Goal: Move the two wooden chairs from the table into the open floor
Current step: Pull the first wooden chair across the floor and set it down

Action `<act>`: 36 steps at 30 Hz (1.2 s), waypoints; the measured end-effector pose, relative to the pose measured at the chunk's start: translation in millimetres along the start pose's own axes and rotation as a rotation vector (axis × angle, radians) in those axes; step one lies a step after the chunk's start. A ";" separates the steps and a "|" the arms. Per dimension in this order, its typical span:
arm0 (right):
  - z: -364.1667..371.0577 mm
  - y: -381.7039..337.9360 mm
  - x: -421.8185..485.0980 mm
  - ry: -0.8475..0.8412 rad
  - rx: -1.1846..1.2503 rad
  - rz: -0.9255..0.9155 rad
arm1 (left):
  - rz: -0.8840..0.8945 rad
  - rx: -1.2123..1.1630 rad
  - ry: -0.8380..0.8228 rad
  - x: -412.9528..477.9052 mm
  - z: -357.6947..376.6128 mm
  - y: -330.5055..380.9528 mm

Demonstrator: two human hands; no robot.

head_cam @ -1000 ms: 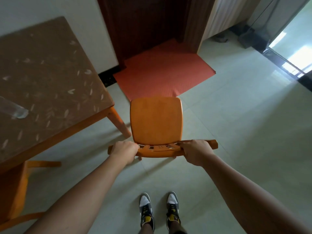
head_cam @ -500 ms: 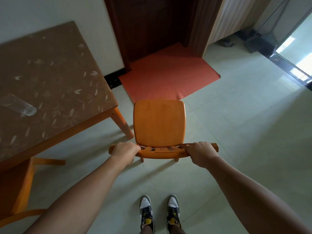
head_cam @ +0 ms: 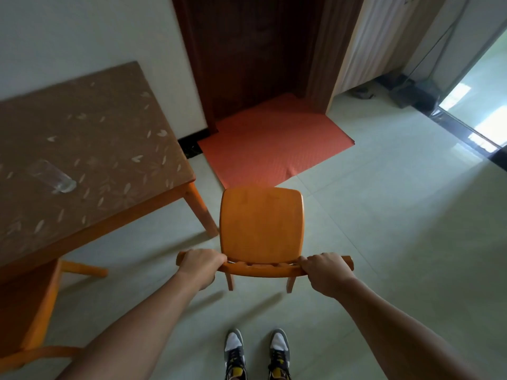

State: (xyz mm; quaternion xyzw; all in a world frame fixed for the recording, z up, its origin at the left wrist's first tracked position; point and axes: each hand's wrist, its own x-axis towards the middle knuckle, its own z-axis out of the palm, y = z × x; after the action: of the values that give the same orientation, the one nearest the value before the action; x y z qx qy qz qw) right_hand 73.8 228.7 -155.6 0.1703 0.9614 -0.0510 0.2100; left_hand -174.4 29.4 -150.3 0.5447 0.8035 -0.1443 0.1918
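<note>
While you stand behind it, chair (head_cam: 262,223): on the floor, just right of the bench (head_cam: 82,160) leg. Top rail runs left-right; your left hand (head_cam: 201,263) and right hand (head_cam: 323,270) each wrap one end. Open floor lies right. Second chair (head_cam: 24,311): under the bench.

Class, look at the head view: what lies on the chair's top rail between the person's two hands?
Nothing rests there. Between the left hand and right hand, the head view shows only the bare top rail of the chair.
</note>
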 end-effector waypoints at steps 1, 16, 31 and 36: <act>-2.1 -0.8 -3.8 0.006 0.000 -0.008 | 0.005 0.005 0.016 -4.1 -2.3 0.5; -48.1 -36.0 -41.1 0.065 -0.041 -0.136 | -0.087 -0.031 0.091 -93.9 -30.1 3.1; -68.3 -208.4 -75.5 0.176 -0.190 -0.334 | -0.225 -0.117 0.067 -300.3 39.7 -67.6; -56.6 -270.3 -101.1 0.149 -0.222 -0.445 | -0.290 -0.158 0.064 -382.0 69.1 -68.4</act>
State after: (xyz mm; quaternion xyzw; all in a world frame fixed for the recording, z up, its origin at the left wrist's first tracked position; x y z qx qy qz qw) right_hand 44.0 -46.0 -54.5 -0.0659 0.9877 0.0224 0.1397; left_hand -100.4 -339.3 -32.1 0.4105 0.8882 -0.0894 0.1858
